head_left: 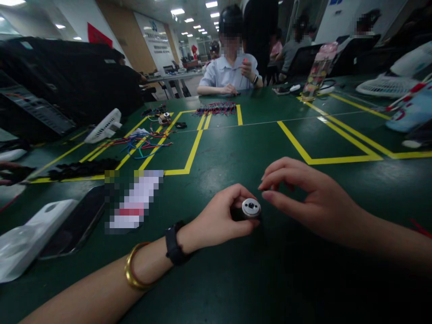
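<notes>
My left hand (225, 212) wraps its thumb and fingers around a small DC motor (251, 206). The motor's round silver end, with a dark centre and small holes, faces up toward me; its body is mostly hidden. Just to the right is my right hand (300, 198), its thumb and forefinger tips nearly together in a pinch beside the motor. Whatever sits between those tips, if anything, is too small and dark to name. A black wristband (175, 243) and a gold bangle (132, 266) circle my left wrist and forearm.
On the green table (216, 157), two phones, one white (50, 220) and one dark (76, 220), lie left near a blurred paper (138, 200). Loose wires (145, 143) and a small fan (104, 127) are beyond. A person (231, 72) sits opposite; a bottle (317, 74) stands right.
</notes>
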### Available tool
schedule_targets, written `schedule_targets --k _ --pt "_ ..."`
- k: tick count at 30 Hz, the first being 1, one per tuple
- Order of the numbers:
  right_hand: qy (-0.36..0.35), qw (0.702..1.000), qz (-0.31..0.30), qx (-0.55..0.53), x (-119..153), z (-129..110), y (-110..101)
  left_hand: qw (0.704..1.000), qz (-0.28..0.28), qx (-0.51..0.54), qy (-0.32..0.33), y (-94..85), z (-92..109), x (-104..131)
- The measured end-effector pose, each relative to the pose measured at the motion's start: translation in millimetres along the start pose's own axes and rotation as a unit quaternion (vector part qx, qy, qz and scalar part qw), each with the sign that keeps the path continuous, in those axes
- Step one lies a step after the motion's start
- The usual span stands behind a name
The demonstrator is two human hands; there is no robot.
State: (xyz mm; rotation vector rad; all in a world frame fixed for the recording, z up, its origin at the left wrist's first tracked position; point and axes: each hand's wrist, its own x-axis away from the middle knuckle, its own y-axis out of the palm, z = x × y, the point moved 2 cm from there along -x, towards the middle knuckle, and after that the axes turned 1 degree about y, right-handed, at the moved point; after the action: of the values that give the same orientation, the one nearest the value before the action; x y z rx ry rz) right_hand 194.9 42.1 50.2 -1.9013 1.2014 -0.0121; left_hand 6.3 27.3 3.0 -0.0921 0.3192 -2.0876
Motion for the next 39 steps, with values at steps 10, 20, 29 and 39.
schedule_targets --k 10,20,29,39 --pt "0.047 0.986 -0.143 0.069 42 38 10 1.000 -0.001 0.005 -0.001 -0.2 3 0" --pt "0.116 0.987 -0.113 -0.001 43 49 0 1.000 -0.006 -0.002 -0.002 -1.1 5 1" --pt "0.022 0.996 -0.076 0.046 18 15 4 1.000 -0.008 0.002 -0.002 0.3 3 0" --pt "0.014 0.996 -0.091 -0.003 -1 -5 13 0.999 -0.001 -0.029 0.016 -0.3 -1 -1"
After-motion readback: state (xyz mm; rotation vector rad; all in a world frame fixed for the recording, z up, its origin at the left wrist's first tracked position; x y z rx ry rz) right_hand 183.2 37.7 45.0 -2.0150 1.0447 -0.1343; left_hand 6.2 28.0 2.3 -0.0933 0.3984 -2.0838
